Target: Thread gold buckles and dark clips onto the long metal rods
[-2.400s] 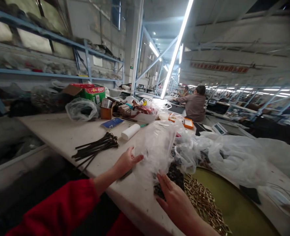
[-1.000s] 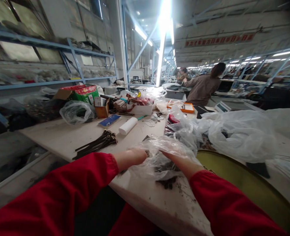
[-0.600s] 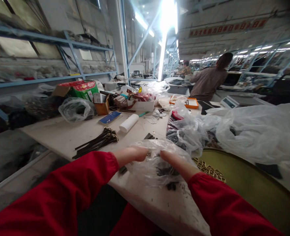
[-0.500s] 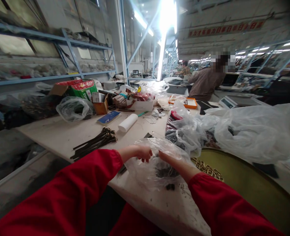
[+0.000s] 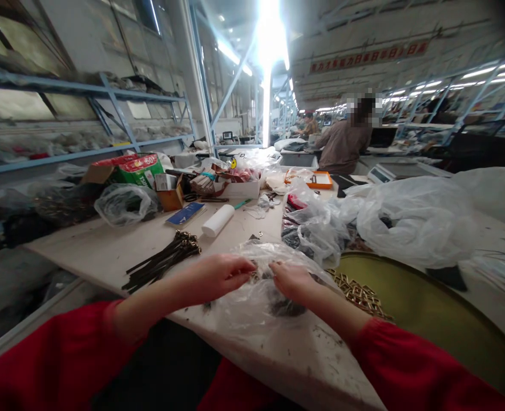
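Observation:
A clear plastic bag (image 5: 243, 305) with dark pieces inside lies near the table's front edge. My left hand (image 5: 235, 269) is over its left side, fingers bent together on the plastic. From the right, my right hand (image 5: 290, 279) closes its fingertips on the bag's upper part. A small gap separates the two hands, fingertips facing each other. Black straps with metal buckles (image 5: 166, 257) lie in a bundle to the left. Right of the bag, rectangular metal rings (image 5: 361, 294) are heaped on a round olive-green tray (image 5: 432, 319).
Behind the hands lie a white roll (image 5: 218, 221) and a blue booklet (image 5: 185, 213). Filled plastic bags (image 5: 415, 211) crowd the right side. Boxes, a green-and-red package (image 5: 141, 169) and a bagged bundle (image 5: 126, 204) stand back left. A person (image 5: 344, 142) works farther off.
My left hand has turned flatter over the bag, with more bare forearm showing. My right hand has drawn back, its fingers now visible at the bag's top. The view has shifted slightly.

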Motion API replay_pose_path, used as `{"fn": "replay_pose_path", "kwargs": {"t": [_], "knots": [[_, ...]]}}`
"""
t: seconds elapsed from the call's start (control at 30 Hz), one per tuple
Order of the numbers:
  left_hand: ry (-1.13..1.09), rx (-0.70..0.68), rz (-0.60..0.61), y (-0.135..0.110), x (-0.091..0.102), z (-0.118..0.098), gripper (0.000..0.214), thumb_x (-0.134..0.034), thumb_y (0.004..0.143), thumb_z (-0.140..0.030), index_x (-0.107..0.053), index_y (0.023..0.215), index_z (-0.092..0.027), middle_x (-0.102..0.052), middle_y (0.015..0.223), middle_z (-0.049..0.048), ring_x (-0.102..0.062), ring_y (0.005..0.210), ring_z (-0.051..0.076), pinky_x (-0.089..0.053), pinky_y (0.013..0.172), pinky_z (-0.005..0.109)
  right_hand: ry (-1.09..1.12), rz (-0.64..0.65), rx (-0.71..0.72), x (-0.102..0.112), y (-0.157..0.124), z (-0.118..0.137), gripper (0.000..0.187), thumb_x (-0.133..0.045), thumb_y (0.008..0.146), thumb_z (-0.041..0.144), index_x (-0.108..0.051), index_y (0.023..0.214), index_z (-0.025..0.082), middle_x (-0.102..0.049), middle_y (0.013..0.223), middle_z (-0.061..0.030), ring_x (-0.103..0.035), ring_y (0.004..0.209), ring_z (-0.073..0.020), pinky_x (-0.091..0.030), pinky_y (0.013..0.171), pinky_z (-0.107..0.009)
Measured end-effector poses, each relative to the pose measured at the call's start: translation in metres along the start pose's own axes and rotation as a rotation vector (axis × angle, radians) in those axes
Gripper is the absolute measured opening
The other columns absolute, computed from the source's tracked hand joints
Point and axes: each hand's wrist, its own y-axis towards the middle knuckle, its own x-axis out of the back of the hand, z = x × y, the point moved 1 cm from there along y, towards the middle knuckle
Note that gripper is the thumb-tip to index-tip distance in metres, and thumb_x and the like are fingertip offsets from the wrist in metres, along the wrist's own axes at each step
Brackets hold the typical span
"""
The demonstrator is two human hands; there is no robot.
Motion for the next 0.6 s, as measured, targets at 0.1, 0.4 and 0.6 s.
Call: {"fn": "replay_pose_path", "kwargs": {"t": [0.1, 0.4, 0.6], "knots": [[0.094, 0.104, -0.279, -0.043, 0.003, 0.015, 0.037, -0.044, 0.084, -0.036, -0.051, 0.116, -0.019, -0.055, 0.114, 0.0081, -0.058, 0.082, 0.016, -0.047, 0.073, 0.027, 0.010, -0.076, 0.180, 0.018, -0.048, 0.010, 0.038, -0.043, 0.080, 0.013, -0.053, 0.117, 0.019, -0.058, 0.117, -0.0104, -0.056, 0.102, -0.0211, -0.045, 0.085, -0.034], [-0.405, 0.542, -0.197, -0.085, -0.082, 0.085, 0.098, -0.061, 0.068, -0.051, -0.003, 0.140, -0.018, -0.026, 0.139, 0.0196, -0.056, 0.090, 0.023, -0.048, 0.074, 0.034, -0.079, -0.586, 0.010, 0.030, -0.103, -0.054, 0.068, -0.049, 0.081, 0.044, -0.021, 0.137, 0.016, -0.041, 0.132, -0.0190, -0.057, 0.102, -0.0271, -0.050, 0.080, -0.041], [-0.400, 0.496, -0.160, -0.075, -0.086, 0.068, 0.102, -0.069, 0.062, -0.039, -0.005, 0.140, -0.025, -0.026, 0.140, 0.0144, -0.052, 0.094, 0.022, -0.046, 0.075, 0.033, -0.049, -0.323, 0.029, -0.015, -0.072, -0.049, 0.084, -0.055, 0.076, 0.042, -0.008, 0.140, 0.014, -0.039, 0.134, -0.0212, -0.055, 0.107, -0.0303, -0.049, 0.083, -0.044]]}}
